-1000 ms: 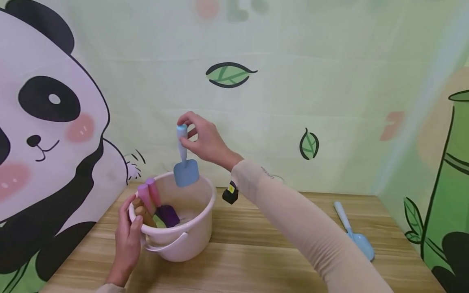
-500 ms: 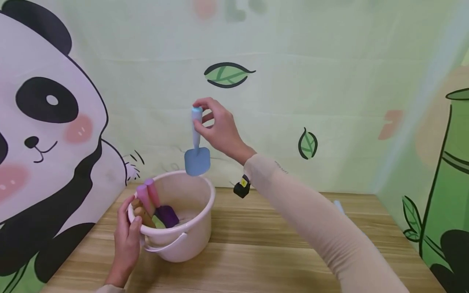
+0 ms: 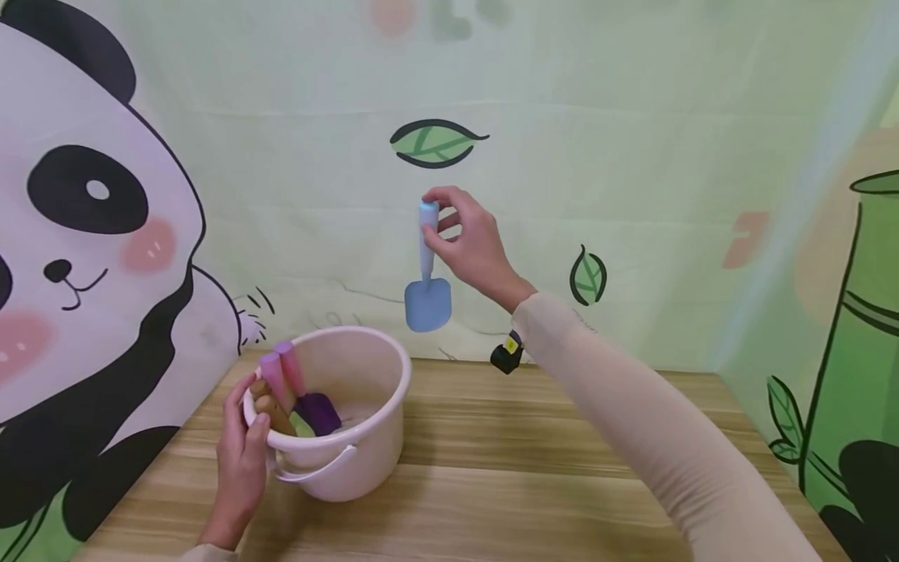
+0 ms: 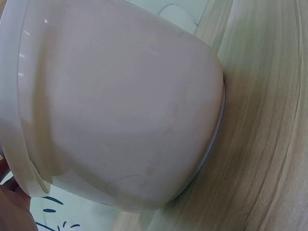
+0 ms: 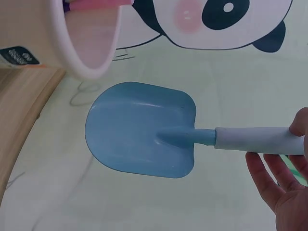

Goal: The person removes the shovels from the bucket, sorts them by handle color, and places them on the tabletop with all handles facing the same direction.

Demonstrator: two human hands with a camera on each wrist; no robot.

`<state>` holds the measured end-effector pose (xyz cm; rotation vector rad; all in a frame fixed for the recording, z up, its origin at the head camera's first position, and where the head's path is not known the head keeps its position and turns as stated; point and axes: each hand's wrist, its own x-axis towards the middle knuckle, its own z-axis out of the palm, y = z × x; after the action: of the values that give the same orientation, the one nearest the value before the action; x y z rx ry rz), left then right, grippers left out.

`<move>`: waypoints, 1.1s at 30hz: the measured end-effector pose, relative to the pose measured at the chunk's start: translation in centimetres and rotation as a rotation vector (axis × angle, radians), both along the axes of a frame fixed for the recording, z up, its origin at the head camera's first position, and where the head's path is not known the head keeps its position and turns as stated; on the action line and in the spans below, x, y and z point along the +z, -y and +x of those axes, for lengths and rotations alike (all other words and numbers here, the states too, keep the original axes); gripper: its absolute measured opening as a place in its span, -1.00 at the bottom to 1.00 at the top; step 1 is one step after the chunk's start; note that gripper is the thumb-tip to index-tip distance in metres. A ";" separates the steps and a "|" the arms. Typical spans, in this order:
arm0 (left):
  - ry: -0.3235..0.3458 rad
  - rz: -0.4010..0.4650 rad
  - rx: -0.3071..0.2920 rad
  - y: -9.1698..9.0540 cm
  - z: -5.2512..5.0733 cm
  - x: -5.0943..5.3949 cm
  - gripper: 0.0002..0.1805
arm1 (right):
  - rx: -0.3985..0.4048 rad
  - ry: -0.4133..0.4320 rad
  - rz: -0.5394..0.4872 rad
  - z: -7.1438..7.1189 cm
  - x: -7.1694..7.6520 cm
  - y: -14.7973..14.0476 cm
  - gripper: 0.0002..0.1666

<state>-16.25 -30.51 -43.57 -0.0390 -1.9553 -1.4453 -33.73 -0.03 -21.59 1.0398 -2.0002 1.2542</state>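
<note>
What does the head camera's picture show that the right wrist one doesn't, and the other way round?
Only the head view shows the left hand holding the pale bucket by its rim, and the right arm's beige sleeve.

Only the right wrist view shows a dark label on the bucket's side.

Both show the right hand holding a blue shovel, part of the bucket, and the panda drawing.

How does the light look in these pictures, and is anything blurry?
Head view: soft, even light, with a faint shadow on the table beside the bucket; left wrist view: duller, with a darker band along the bucket's rim; right wrist view: the blue shovel in the right hand looks fairly crisp, faint highlights on its blade, while the bucket's rim looks softer.
</note>
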 end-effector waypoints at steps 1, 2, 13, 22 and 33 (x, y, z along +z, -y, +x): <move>0.003 -0.002 0.002 0.0 0.0 0.0 -0.39 | -0.004 0.003 -0.001 -0.1 -0.1 -0.4 -0.57; 0.008 -0.004 0.003 0.0 0.0 0.0 -0.38 | -0.010 0.006 0.000 -0.1 -0.1 -0.7 -0.57; 0.004 -0.009 0.018 -0.1 0.1 0.1 -0.39 | -0.084 0.032 0.041 -0.8 -1.1 -4.2 -0.56; -0.011 -0.022 0.028 -0.1 -0.2 0.1 -0.39 | -0.166 0.052 0.079 -1.5 -2.1 -8.5 -0.55; -0.007 -0.010 0.016 0.0 -0.1 -0.2 -0.39 | -0.241 0.081 0.098 -1.5 -3.0 -13.7 -0.54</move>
<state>-16.38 -30.48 -43.73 -0.0329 -1.9529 -1.4241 -35.21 13.62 -24.62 0.7741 -2.1933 1.0951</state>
